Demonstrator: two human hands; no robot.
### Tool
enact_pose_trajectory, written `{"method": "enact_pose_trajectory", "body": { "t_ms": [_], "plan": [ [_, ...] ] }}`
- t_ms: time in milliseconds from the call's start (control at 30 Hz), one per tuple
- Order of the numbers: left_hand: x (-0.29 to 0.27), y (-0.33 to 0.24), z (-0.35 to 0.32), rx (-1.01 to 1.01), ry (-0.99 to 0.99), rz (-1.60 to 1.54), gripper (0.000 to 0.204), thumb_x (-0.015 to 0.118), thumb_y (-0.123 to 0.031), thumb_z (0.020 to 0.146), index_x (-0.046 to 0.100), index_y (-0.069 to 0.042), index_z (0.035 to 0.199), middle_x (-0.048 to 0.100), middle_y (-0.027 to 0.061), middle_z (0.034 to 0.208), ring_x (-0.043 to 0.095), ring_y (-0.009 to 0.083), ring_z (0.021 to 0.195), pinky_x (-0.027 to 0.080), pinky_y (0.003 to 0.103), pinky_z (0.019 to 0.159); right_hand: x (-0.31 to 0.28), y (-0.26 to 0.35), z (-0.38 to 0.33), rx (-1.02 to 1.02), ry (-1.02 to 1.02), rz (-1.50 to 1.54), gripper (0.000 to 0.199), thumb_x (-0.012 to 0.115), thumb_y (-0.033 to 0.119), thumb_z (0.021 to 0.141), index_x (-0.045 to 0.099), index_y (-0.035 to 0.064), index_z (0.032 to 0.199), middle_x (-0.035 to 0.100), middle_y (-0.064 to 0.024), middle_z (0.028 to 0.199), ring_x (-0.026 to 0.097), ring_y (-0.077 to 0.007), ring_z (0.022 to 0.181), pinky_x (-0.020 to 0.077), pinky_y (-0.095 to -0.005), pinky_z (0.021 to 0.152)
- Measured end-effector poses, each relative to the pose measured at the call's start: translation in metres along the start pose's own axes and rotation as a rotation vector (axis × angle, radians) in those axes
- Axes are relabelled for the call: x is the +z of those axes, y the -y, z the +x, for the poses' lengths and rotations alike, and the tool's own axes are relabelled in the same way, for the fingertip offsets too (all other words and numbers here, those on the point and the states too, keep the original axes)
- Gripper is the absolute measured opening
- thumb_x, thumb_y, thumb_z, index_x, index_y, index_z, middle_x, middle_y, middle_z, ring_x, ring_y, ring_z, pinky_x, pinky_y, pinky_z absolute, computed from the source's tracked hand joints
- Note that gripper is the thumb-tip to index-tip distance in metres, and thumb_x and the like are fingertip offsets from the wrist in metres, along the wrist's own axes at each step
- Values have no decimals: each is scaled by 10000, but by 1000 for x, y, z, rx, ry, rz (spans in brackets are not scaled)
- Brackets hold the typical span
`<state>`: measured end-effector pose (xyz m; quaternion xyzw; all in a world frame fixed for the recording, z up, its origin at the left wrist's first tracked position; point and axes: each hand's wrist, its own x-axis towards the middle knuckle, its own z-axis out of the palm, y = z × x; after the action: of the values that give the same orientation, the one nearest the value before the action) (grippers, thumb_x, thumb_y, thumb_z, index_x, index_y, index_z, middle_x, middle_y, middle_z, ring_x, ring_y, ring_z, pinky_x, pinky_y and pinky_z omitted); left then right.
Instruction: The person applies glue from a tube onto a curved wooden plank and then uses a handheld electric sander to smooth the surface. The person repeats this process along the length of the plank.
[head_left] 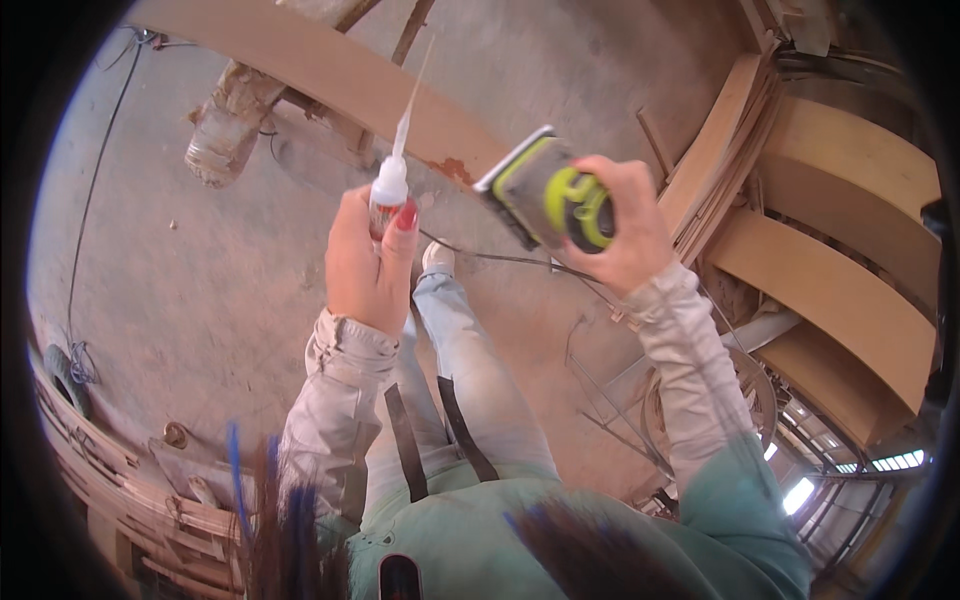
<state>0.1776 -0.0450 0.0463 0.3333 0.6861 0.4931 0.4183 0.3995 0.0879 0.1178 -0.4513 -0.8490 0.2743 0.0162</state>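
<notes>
My left hand (365,262) is closed round a small white glue bottle (390,185), held upright with its long thin nozzle pointing away from me. The thumb presses on the bottle's side. In my right hand (632,222) is a green and black electric sander (560,195), gripped by its rounded top. Its flat pad is tilted toward the far left. Just beyond both hands lies a long brown wooden board (330,75), with a darker reddish patch (452,168) on it near the sander. Neither the sander nor the nozzle clearly touches the board.
Curved wooden panels (820,270) and long strips (715,150) are stacked at the right. A dark cable (490,256) runs behind the sander. A wrapped bundle (228,125) supports the board's far side. Lumber (150,490) lies at the lower left, beside a black tyre (66,380).
</notes>
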Motion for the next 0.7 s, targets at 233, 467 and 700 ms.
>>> {"method": "enact_pose_trajectory", "body": {
  "t_ms": [233,467,700],
  "plan": [
    [2,-64,70,229,-165,-109,389,573,-385,1004,583,-8,1098,610,66,856,549,152,752,466,298,713,17,70,72,-89,163,-34,720,794,94,671,479,298,1285,493,-124,1114,651,-399,920,561,-470,774],
    [41,-55,99,193,-135,-170,393,576,-435,992,591,-51,1073,696,82,851,656,195,755,514,331,730,28,68,93,-173,179,-64,570,746,200,738,524,228,1263,462,-119,1327,648,-396,924,548,-490,803],
    [97,-49,46,123,-91,-123,336,654,-370,944,596,-71,1087,632,115,762,641,274,697,499,374,666,18,27,32,-43,197,15,634,786,248,716,535,212,1297,446,-137,1359,633,-404,973,537,-487,837]
  ]
}}
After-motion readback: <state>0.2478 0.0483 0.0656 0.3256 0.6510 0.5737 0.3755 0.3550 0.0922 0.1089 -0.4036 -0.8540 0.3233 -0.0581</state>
